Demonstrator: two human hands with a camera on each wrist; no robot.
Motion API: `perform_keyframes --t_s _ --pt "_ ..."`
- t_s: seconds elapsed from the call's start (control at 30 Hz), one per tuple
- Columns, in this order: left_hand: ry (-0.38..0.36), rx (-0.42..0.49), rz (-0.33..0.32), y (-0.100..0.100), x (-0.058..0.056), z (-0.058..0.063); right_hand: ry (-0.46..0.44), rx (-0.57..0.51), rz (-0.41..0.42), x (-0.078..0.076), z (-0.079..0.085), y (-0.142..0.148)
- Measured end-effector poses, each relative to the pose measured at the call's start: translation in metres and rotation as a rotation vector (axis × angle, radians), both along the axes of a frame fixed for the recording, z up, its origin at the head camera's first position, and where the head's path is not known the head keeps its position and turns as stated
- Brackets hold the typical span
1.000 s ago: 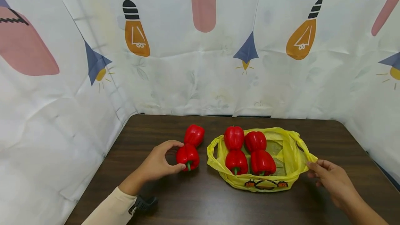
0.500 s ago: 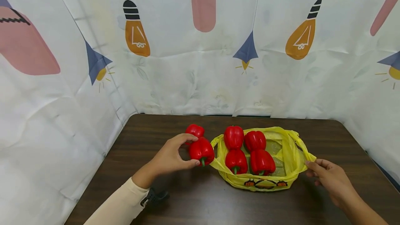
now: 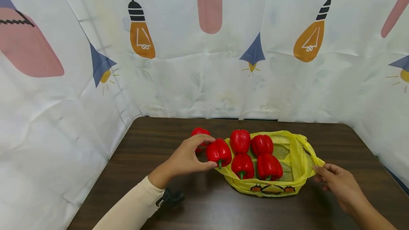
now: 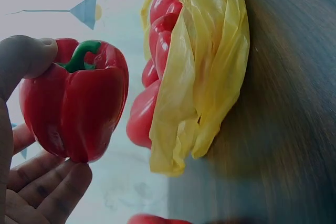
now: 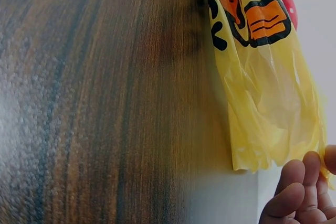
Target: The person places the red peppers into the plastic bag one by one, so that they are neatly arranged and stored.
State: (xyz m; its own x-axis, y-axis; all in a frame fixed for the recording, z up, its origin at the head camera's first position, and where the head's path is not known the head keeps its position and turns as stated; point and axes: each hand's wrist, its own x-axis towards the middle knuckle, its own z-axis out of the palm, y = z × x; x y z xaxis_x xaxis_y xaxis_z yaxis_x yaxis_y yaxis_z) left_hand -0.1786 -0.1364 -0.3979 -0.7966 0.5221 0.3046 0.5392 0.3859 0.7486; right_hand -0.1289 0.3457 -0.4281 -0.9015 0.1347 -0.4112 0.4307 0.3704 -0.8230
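A red bell pepper (image 3: pixel 219 152) with a green stem is gripped between thumb and fingers of my left hand (image 3: pixel 188 156), raised off the table at the left edge of a yellow plastic bag (image 3: pixel 271 188). In the left wrist view the pepper (image 4: pixel 79 106) hangs apart from the bag (image 4: pixel 210 77). Several more red peppers (image 3: pixel 269 166) sit in the open bag, toward its left side. My right hand (image 3: pixel 340 185) pinches the bag's right handle; the right wrist view shows the fingers (image 5: pixel 291 179) at the yellow film. Another pepper (image 3: pixel 199 132) stands behind my left hand, partly hidden.
The dark wooden table (image 3: pixel 204 208) lies under everything. A white curtain (image 3: pixel 191 81) printed with lamps hangs behind and to the left. A dark watch strap (image 3: pixel 169 198) shows by my left wrist.
My left hand has lifted the pepper from beside the rear one and carried it right to the bag's left edge. The right hand and the bag have hardly moved.
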Motion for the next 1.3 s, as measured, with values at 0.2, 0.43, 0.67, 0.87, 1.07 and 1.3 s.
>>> perform_keyframes --t_s 0.2,0.43,0.67,0.87,1.07,1.3 --pt "0.052 -0.002 -0.045 0.014 -0.005 0.003 -0.002 0.001 -0.001 -0.001 -0.002 0.0" --pt "0.088 0.002 -0.089 0.031 -0.008 0.004 -0.005 0.001 0.003 -0.002 -0.002 0.001" --pt "0.105 -0.031 -0.109 0.05 -0.011 0.006 -0.004 -0.007 0.002 -0.002 -0.003 0.002" --pt "0.099 -0.065 -0.113 0.065 -0.011 0.008 -0.001 -0.008 -0.001 -0.003 -0.003 0.001" --pt "0.13 -0.077 -0.118 0.076 -0.013 0.009 -0.003 -0.001 -0.002 -0.004 -0.003 0.001" --pt "0.136 -0.119 -0.135 0.089 -0.015 0.01 -0.01 0.007 -0.006 -0.004 -0.003 0.002"
